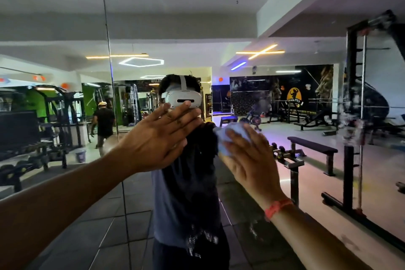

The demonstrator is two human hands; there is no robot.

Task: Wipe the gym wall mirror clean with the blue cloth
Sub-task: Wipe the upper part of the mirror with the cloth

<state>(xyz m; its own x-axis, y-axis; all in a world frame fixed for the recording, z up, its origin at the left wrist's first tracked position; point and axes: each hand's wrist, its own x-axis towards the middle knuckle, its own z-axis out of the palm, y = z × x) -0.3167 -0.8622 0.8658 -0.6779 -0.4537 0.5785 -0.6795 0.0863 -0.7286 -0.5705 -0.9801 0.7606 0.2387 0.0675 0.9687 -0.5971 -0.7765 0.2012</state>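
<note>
While the right hand presses a bunched pale-blue cloth flat against the large frameless gym wall mirror, the left hand is braced on the glass just beside it, fingers straight and spread, palm to the mirror, holding nothing. Right hand grip: fingers laid over the cloth with the wad bulging out above and left of them; it looks more like a press than a pinch, though the thumb side is hidden, so I cannot tell if it hooks the fabric. A pink-orange band sits on the right wrist.

Cloth location: on the mirror at about chest-to-shoulder height of the reflected person, right of the vertical seam between panels.

Step in hand, as I judge it: mid-wipe on the central part of the right panel. Whitish splotches show low on the glass and a smeary streak runs down at far right, so the job appears far from finished.

Next move likely calls for keeping even pressure and sweeping the cloth in overlapping passes toward those marks, down or to the right. The left palm on the glass may leave prints, so that spot would need a pass too.

Reflected gym: black bench, dark squat rack, hexagon ceiling light.
</note>
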